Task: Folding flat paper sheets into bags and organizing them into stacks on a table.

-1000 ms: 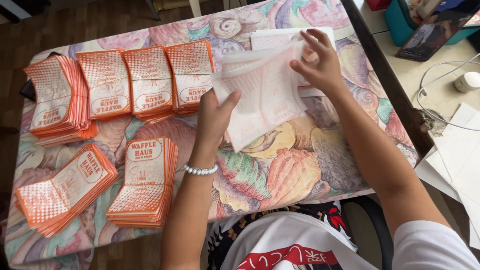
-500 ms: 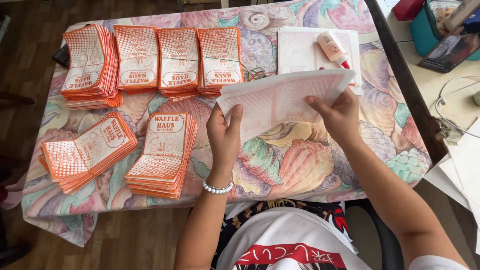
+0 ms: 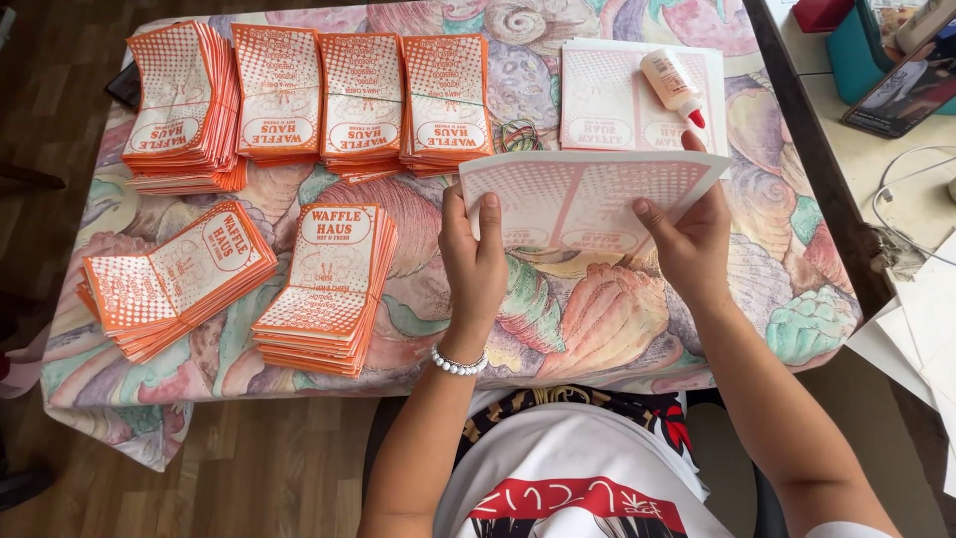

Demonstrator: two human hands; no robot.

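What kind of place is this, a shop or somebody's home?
Probably a home work table, not a shop: a shell-patterned tablecloth over wood flooring, stacks of orange printed bags, and a glue bottle beside flat sheets.

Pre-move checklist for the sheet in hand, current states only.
1. Left hand grips the printed sheet at its left edge: ok.
2. Right hand grips the sheet's lower right part: ok.
3. Sheet held off the table, apart from the flat sheets: ok.
4. Glue bottle lies on the flat sheets, red tip toward the hands: ok.
5. Glue on the held sheet: cannot tell.
6. Finished orange stacks lie left of the hands, apart from them: ok.
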